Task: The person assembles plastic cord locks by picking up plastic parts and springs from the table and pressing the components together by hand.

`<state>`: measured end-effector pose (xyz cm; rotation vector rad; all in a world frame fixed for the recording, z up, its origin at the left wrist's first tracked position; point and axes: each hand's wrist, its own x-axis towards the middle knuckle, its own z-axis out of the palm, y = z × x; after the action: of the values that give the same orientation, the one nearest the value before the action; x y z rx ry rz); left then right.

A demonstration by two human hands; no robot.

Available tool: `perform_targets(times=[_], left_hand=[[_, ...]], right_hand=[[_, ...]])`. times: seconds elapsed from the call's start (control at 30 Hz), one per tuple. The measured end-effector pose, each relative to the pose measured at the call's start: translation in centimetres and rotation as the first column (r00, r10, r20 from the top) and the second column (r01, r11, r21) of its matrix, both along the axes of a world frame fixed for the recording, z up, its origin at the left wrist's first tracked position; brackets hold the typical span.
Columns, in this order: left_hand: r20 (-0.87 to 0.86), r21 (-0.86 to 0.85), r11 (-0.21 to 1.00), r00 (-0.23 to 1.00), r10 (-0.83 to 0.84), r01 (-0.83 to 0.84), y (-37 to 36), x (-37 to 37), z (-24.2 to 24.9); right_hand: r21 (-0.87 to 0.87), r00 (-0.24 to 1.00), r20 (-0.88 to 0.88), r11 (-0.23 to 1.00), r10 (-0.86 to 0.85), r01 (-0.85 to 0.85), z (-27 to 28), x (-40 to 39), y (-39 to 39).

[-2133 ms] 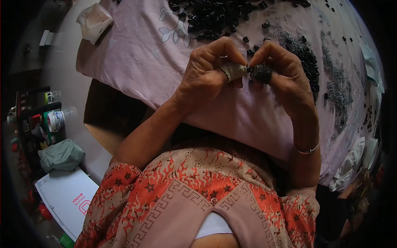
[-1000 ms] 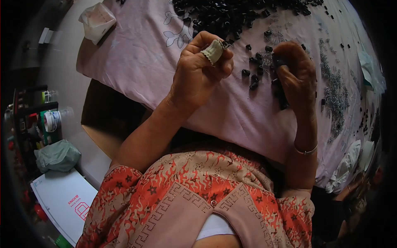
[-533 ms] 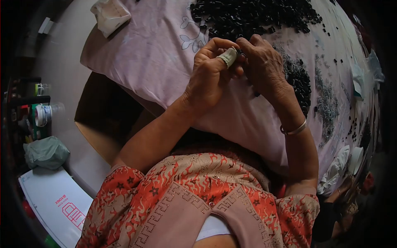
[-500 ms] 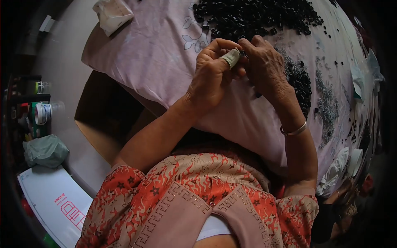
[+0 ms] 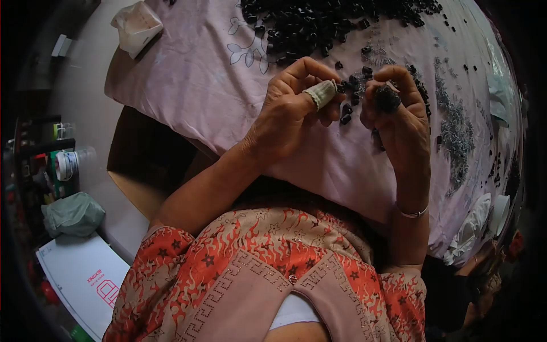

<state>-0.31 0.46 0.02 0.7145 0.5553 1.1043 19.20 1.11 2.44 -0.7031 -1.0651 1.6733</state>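
My left hand is pinched closed on a small black plastic piece. A pale finger cot covers its thumb. To its right, apart from it, my right hand has its thumb and curled fingers together. A dark, worn cover is on that thumb; whatever the fingertips pinch is too small or hidden to make out. Between and just behind the hands lie loose black pieces of the same sort. A larger heap of black pieces spreads over the pink cloth beyond them.
Small silvery metal parts lie scattered at the right. A folded paper container stands at the back left. An open cardboard box is below the cloth's left edge, near a white printed box. Another person's arm shows at lower right.
My right hand has moved away from my left, to the right, and turned so its thumb side shows. My left hand still pinches a black piece. The view has shifted slightly.
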Motion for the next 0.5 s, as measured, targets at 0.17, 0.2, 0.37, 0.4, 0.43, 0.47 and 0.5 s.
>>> perform_targets(times=[0.17,0.2,0.37,0.4,0.43,0.47,0.5], left_hand=[[-0.078,0.039,0.999,0.997,0.01,-0.007,-0.4,0.5,0.7],[-0.096,0.048,0.999,0.995,0.008,-0.004,-0.4,0.5,0.7],[-0.106,0.059,0.998,0.994,-0.003,0.01,-0.4,0.5,0.7],[-0.102,0.068,0.998,0.995,0.0,0.007,-0.4,0.5,0.7],[-0.102,0.069,0.998,0.995,0.001,0.006,-0.4,0.6,0.8],[-0.097,0.075,0.997,0.995,0.011,-0.004,-0.4,0.6,0.8],[-0.092,0.082,0.997,0.996,0.022,-0.015,-0.4,0.6,0.8]], right_hand=[[0.022,0.998,-0.052,0.999,0.034,-0.033,-1.7,0.0,-0.2],[0.031,0.997,-0.064,0.999,0.039,-0.037,-1.7,-0.1,-0.3],[0.045,0.993,-0.106,0.998,0.043,-0.038,-1.3,-0.1,-0.3],[0.037,0.992,-0.117,0.998,0.047,-0.043,-1.2,-0.2,-0.4],[0.029,0.99,-0.128,0.998,0.051,-0.048,-1.1,-0.2,-0.4],[0.029,0.99,-0.128,0.998,0.052,-0.049,-1.2,-0.3,-0.4],[0.025,0.992,-0.112,0.998,0.055,-0.052,-1.2,-0.2,-0.4]])
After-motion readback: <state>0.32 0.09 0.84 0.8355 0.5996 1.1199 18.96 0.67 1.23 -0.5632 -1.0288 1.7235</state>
